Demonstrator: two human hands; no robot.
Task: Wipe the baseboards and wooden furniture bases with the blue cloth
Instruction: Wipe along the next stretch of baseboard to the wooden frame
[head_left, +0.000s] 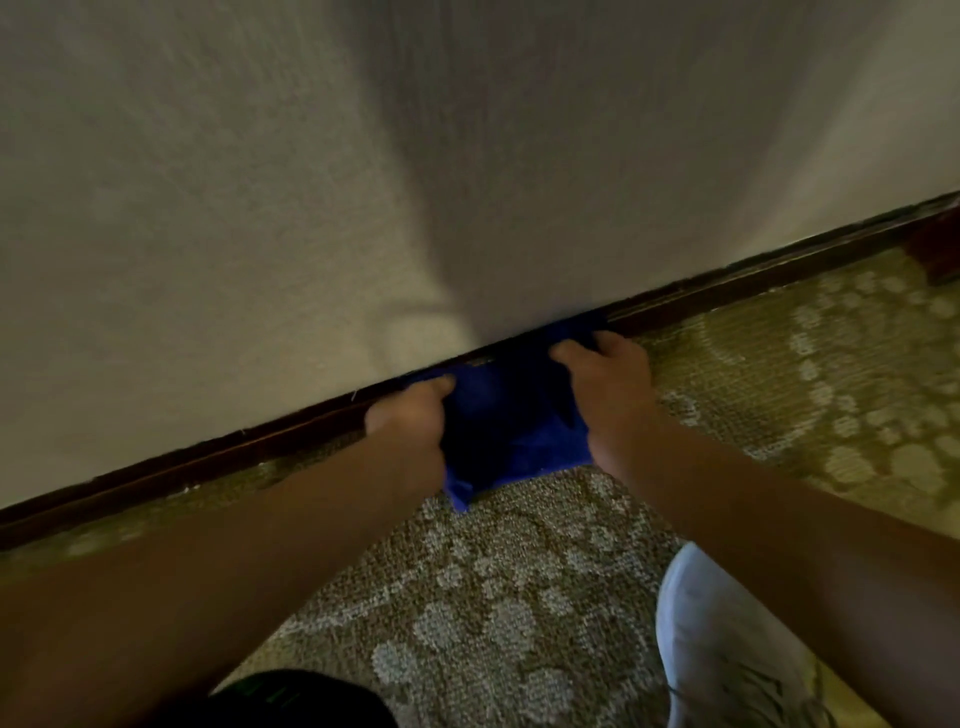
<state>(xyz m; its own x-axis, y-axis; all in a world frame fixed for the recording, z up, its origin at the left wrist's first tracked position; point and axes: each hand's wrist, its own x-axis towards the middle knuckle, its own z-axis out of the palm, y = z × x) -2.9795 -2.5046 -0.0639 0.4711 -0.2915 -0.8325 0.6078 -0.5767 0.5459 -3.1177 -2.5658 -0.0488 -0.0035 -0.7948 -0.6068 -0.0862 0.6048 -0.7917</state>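
Cloth: the blue cloth (511, 415) lies bunched against the dark wooden baseboard (208, 457) where the wall (260, 182) meets the carpet (519, 571); its upper edge rides along the top lip of the board, and a loose corner trails down onto the carpet.
Why there: spread over the board's face and top edge, it looks placed to clean both in one pass (a judgement, not something seen).
Left hand: the left hand (410, 421) grips the cloth's left side, fingers curled round it, thumb pointing toward the wall.
Right hand: the right hand (605, 387) holds the right side, fingers bent over the cloth and pressing it toward the board.
Arms: both forearms reach forward and down, nearly parallel, the cloth stretched between the hands.
Around: a white shoe (727, 649) rests on the patterned carpet, lower right.
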